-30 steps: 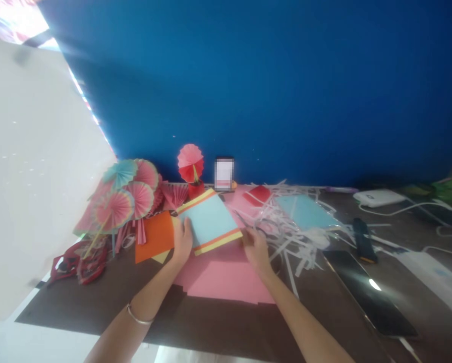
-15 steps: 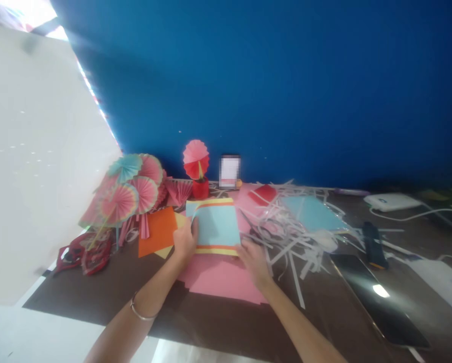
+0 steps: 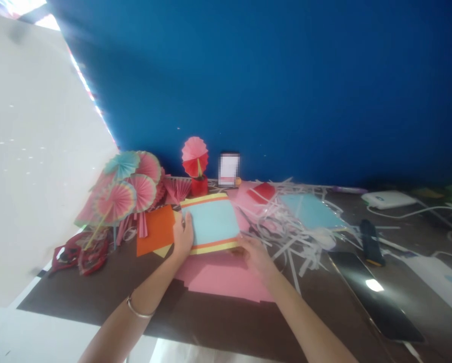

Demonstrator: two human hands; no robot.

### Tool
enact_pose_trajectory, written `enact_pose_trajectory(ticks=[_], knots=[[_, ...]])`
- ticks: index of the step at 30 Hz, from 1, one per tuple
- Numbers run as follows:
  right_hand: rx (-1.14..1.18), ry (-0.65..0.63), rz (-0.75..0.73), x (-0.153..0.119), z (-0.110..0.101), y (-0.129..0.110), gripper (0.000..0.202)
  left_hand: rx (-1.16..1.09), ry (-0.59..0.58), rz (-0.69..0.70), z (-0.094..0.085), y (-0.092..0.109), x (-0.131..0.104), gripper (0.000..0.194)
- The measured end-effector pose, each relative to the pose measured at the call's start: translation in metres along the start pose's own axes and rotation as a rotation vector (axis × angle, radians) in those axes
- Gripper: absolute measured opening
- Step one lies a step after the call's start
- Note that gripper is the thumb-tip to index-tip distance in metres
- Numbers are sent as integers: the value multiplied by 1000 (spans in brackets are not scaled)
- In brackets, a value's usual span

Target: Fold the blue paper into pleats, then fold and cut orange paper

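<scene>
Layered sheets of paper (image 3: 213, 222), light blue in the middle with orange and yellow strips at the far and near edges, are held above the table. My left hand (image 3: 183, 236) grips their left edge, thumb on top. At the near right corner, my right hand (image 3: 254, 254) pinches the same sheets between thumb and fingers. Pink paper (image 3: 226, 280) lies flat beneath. Just left of my left hand is an orange sheet (image 3: 154, 232) with a pale yellow one partly under it.
Pleated paper fans (image 3: 125, 191) crowd the left, behind red-handled scissors (image 3: 92, 252). A round fan (image 3: 194, 156) stands in a red holder (image 3: 199, 186). White paper strips (image 3: 286, 237) heap at right, near a blue sheet in plastic (image 3: 313, 212), a phone (image 3: 377, 295) and a white device (image 3: 390, 199).
The layered paper has tilted, its left side shifting left and its near right corner lifting. My right hand has moved slightly right, still gripping that corner. The view has shifted a little.
</scene>
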State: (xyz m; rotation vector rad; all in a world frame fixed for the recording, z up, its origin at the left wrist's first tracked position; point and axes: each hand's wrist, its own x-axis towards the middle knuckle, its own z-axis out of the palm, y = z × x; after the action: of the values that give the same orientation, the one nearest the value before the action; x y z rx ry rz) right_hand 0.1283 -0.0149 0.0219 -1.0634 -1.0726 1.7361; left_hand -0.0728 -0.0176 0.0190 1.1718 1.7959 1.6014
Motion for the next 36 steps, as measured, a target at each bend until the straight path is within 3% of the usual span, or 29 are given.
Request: enact_pose_trajectory(ticks=[5, 10, 14, 24, 30, 36], knots=[[-271, 133, -39, 0, 1, 3, 37, 133, 100, 70, 4, 3, -10, 25], [-595, 300, -169, -15, 17, -14, 36, 183, 97, 126, 6, 9, -19, 24], [-585, 304, -180, -17, 19, -18, 31, 199, 101, 110, 6, 8, -18, 27], [-401, 266, -185, -3, -3, -2, 33, 81, 84, 57, 3, 3, -10, 26], [-376, 208, -305, -6, -9, -13, 37, 31, -125, 76, 2, 2, -16, 29], [-415, 467, -303, -4, -16, -14, 37, -108, -564, 22, 5, 6, -25, 37]])
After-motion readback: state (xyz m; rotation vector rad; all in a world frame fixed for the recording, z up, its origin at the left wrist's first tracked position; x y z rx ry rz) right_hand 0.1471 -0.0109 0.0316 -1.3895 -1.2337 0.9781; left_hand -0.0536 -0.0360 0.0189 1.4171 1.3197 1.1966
